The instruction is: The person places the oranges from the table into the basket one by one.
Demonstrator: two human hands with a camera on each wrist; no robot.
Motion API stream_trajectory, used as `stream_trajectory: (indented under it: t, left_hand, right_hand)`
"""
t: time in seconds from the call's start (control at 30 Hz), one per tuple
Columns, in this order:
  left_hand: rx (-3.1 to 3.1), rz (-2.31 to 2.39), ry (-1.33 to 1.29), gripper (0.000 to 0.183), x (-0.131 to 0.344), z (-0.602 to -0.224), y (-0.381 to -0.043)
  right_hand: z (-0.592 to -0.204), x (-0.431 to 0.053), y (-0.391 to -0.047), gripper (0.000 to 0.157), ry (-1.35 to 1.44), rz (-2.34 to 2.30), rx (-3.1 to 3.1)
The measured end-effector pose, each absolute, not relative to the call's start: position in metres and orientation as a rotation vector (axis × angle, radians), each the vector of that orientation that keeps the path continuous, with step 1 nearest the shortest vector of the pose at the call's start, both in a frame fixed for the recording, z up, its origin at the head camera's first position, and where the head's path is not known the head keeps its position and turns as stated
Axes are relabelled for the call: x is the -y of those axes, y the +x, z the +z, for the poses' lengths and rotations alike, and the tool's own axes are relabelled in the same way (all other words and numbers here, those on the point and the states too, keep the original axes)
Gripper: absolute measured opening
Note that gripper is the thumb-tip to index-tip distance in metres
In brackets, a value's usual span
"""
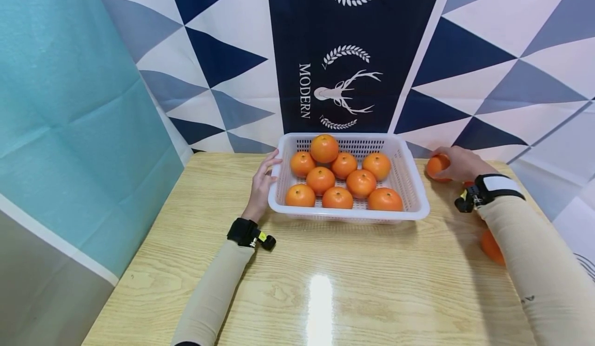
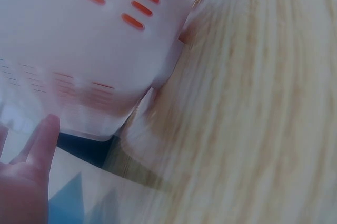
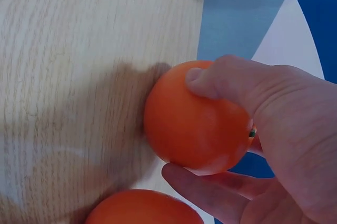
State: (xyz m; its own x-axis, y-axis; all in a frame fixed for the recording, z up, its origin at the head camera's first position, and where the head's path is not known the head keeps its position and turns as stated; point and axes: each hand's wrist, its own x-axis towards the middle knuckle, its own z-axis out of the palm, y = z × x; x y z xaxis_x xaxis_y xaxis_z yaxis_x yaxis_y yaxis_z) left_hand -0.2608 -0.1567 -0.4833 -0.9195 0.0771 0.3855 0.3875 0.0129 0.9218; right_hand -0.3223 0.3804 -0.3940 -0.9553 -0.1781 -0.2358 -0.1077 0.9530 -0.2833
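My right hand (image 1: 460,162) grips an orange (image 1: 437,167) at the table's back right, right of the basket. In the right wrist view, the thumb lies on one side of this orange (image 3: 195,119) and the fingers on the other, with its small green stem toward the palm. My left hand (image 1: 262,188) touches the left side of a white plastic basket (image 1: 348,214), its fingers extended at the rim. The left wrist view shows fingers (image 2: 43,142) against the slotted basket wall (image 2: 105,45). Several oranges (image 1: 361,183) sit in the basket, one (image 1: 324,148) on top of others.
Another orange (image 1: 492,247) lies on the wooden table (image 1: 362,279), partly behind the right forearm. Beside the gripped one, a further orange (image 3: 142,208) shows in the right wrist view. A patterned cloth (image 1: 232,67) hangs along the table's back edge.
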Motion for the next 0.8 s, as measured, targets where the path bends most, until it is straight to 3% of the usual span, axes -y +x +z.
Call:
stream_trajectory:
  t: [0.33, 0.6, 0.8]
  left_hand:
    - [2.017, -2.074, -0.499, 0.055, 0.174, -0.546, -0.309]
    - [1.979, -2.035, -0.565, 0.051, 0.168, -0.517, -0.286]
    - [2.01, -2.047, -0.529, 0.053, 0.173, -0.539, -0.305]
  right_hand:
    - [-0.373, -0.381, -0.321, 0.067, -0.204, -0.408, -2.884]
    - [-0.352, -0.376, -0.32, 0.065, -0.25, -0.344, -2.956]
    - [-0.329, -0.369, -0.319, 0.065, -0.284, -0.284, -3.014]
